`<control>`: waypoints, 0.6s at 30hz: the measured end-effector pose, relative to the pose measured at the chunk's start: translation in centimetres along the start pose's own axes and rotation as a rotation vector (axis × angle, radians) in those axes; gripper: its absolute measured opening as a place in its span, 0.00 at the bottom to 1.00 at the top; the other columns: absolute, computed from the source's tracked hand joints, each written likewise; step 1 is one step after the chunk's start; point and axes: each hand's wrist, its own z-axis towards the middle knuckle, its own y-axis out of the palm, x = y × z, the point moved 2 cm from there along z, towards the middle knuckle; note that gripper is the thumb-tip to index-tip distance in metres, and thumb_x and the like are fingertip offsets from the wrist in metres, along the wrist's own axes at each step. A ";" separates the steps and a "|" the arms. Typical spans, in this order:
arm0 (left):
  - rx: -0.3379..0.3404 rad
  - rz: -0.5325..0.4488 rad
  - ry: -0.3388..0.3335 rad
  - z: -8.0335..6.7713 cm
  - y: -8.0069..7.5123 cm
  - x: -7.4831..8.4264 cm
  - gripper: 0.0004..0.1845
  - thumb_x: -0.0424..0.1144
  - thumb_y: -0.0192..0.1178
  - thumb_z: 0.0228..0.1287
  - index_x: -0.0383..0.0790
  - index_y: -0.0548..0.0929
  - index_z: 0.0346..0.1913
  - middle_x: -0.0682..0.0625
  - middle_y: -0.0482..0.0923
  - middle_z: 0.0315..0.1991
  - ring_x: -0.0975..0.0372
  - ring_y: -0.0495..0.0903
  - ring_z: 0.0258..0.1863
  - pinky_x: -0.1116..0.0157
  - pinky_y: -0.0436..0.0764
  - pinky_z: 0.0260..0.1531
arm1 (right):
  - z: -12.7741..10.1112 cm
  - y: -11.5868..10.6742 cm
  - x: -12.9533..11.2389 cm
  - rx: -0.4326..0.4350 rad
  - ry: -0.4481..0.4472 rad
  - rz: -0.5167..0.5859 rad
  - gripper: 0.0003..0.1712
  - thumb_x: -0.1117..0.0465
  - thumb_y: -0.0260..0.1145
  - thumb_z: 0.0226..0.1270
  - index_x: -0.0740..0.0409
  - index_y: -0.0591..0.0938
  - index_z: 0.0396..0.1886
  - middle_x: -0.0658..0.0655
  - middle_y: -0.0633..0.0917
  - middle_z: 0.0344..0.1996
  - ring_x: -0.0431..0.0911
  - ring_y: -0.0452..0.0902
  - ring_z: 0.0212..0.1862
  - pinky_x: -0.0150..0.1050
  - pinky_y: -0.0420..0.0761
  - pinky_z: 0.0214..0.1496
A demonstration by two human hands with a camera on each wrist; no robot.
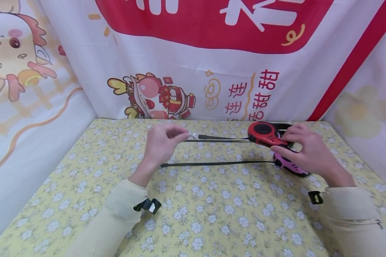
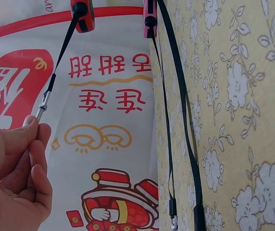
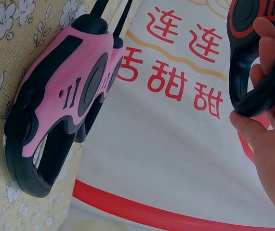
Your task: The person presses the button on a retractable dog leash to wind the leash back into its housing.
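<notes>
My left hand [image 1: 162, 144] pinches the silver metal clip [image 1: 194, 136] between thumb and fingertips. From that clip a black strap [image 1: 223, 138] stretches to the red and black retractable dog leash [image 1: 262, 132], held above the table. My right hand [image 1: 310, 151] grips this leash by its black loop handle [image 3: 241, 79]. Below the right hand, a pink and black retractable leash [image 1: 291, 165] lies on the table. The right wrist view has it as a pink casing [image 3: 62, 91], with a second pink casing [image 3: 112, 72] partly hidden behind it.
A thin black strap [image 1: 218, 164] runs left from the pink leash, passing near the left wrist. Its end carries a metal clip [image 2: 174, 223]. Yellow flowered cloth [image 1: 212, 214] covers the table; printed white cloth [image 1: 193, 71] hangs behind it.
</notes>
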 end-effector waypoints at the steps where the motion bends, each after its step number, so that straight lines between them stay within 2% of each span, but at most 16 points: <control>1: -0.003 -0.003 -0.001 0.0 0.1 0.0 0.06 0.44 0.73 0.69 0.48 0.93 0.44 0.52 0.92 0.40 0.60 0.86 0.37 0.61 0.81 0.37 | 0.0 0.0 0.0 -0.004 0.001 0.003 0.12 0.58 0.85 0.51 0.57 0.92 0.34 0.54 0.88 0.36 0.40 0.70 0.47 0.39 0.70 0.47; 9: -0.022 -0.013 0.007 -0.1 0.5 0.1 0.06 0.44 0.74 0.69 0.48 0.93 0.44 0.52 0.92 0.40 0.61 0.88 0.38 0.62 0.84 0.39 | 0.1 0.2 -0.6 -0.019 -0.019 0.032 0.13 0.58 0.85 0.53 0.57 0.93 0.37 0.52 0.87 0.36 0.35 0.67 0.47 0.37 0.70 0.46; 18: -0.042 -0.036 0.019 -0.3 0.8 0.3 0.06 0.43 0.74 0.69 0.46 0.93 0.44 0.51 0.93 0.41 0.58 0.89 0.38 0.62 0.84 0.38 | 0.4 0.5 -1.6 -0.039 -0.035 0.025 0.14 0.58 0.83 0.56 0.58 0.93 0.40 0.54 0.88 0.38 0.43 0.71 0.48 0.41 0.72 0.47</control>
